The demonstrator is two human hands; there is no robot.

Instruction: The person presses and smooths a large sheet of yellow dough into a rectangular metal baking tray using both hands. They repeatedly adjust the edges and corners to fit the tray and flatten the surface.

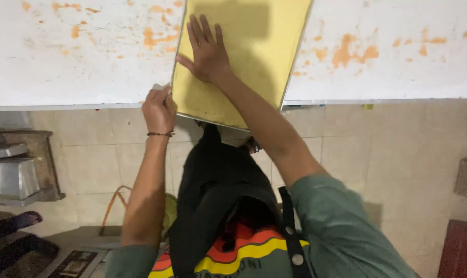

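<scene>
Yellow sheet point(243, 56), framed by a thin pale rim, is laid on the white worktop point(79, 62), which is blotched with orange stains, and it juts over the near edge of that surface. Judging by the pose, the sheet is being steadied or squared on the worktop; a next move would call for even pressure so that the overhanging corner is not tipped. The right hand point(208, 51) is pressed flat on the sheet, fingers spread and open, nothing gripped. The left hand point(158, 109) is curled shut at the sheet's near left corner, by the worktop's front edge, apparently pinching the rim. A thin dark bracelet point(160, 134) is worn on that wrist.
</scene>
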